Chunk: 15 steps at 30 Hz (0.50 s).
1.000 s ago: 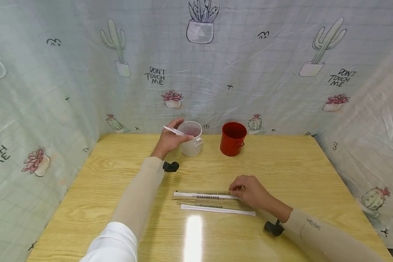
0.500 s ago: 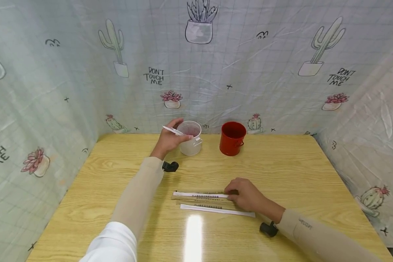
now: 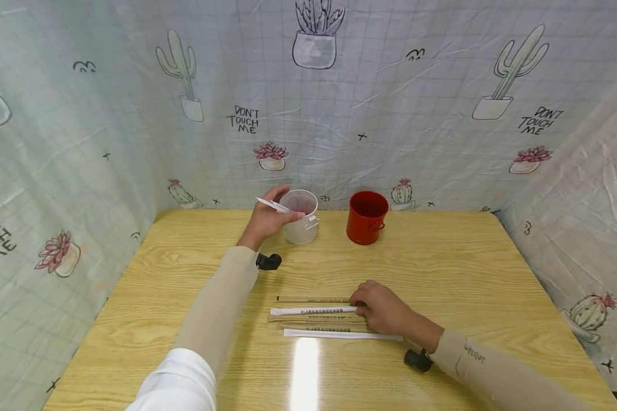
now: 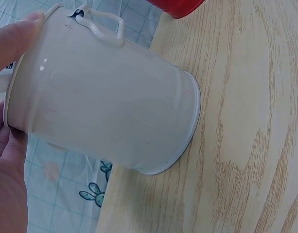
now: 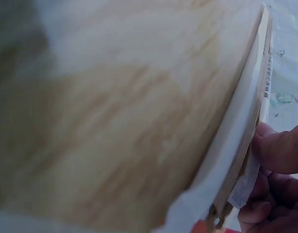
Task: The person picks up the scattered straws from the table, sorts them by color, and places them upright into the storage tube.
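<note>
At the back of the table a white bucket [image 3: 300, 231] stands upright. My left hand [image 3: 268, 221] grips its rim, thumb at the near side and fingers round the far side. A slim white strip [image 3: 273, 204] sticks out across that hand by the rim. Several paper-wrapped straws lie side by side on the table. My right hand [image 3: 383, 308] pinches a white-wrapped straw [image 3: 313, 311] near its right end, with the thumb [image 5: 280, 150] on it. Behind it lies a brown-wrapped straw [image 3: 303, 299]; more brown ones and another white-wrapped straw [image 3: 339, 334] lie in front.
A red bucket [image 3: 366, 225] stands right of the white one, with a gap between them. The wooden table [image 3: 442, 262] meets a printed cloth curtain [image 3: 360, 103] at the back and sides. Dark wrist cameras hang under both forearms.
The pinched white straw and those in front of it have shifted towards me, leaving a gap to the rear brown straw. My right hand has moved left. The left hand has stayed put.
</note>
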{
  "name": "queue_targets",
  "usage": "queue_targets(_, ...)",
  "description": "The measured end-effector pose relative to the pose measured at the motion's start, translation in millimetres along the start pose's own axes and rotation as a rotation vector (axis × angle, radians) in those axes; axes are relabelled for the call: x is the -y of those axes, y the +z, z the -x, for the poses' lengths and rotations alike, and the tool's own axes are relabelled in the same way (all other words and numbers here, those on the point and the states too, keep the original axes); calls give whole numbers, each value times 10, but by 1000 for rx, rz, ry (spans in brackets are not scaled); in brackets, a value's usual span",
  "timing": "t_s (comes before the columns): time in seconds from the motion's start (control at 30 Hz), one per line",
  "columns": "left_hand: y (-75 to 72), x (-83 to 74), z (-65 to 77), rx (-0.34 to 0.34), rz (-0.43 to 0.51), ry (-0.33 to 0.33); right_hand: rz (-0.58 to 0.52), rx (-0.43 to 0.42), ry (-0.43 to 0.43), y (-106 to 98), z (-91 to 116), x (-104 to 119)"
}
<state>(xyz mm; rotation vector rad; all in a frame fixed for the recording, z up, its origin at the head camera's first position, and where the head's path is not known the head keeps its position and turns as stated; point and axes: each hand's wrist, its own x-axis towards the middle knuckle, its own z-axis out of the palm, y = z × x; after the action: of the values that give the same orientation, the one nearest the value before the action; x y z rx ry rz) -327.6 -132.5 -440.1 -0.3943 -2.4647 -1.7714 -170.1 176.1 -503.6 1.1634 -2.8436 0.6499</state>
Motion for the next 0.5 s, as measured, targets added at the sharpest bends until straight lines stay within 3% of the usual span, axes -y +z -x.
queue_targets(0.27, 2, 6, 4, 0, 2, 1, 101, 21, -14, -50, 10, 12)
queue_targets(0.5, 5, 7, -5, -4, 5, 6, 73, -57, -14, -181, -15, 11)
